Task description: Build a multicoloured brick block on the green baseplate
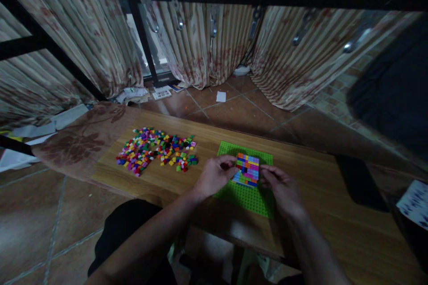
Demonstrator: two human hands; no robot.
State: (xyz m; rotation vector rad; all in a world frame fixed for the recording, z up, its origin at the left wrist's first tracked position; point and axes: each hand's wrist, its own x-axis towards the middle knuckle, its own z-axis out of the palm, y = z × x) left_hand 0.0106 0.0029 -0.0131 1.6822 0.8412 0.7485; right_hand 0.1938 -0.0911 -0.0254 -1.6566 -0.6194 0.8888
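Observation:
A square block of multicoloured toy building bricks (248, 170) sits over a green studded baseplate (254, 202) on the wooden table. At the block's left edge, my left hand (214, 176) is closed, its thumb and forefinger gripping the side. My right hand (279, 185) has its fingers curled together against the right edge, so the block is held between both hands. The block's near side appears slightly raised; whether it is fixed to the baseplate I cannot tell. A wide heap of loose toy bricks (138, 153) lies on the table to the left.
The long wooden table (310, 182) runs across in front of me. A dark flat object (361, 182) lies at its right end, with a patterned white sheet (414, 202) beyond. Striped curtains (207, 49) hang behind. Papers (132, 95) lie on the tiled floor.

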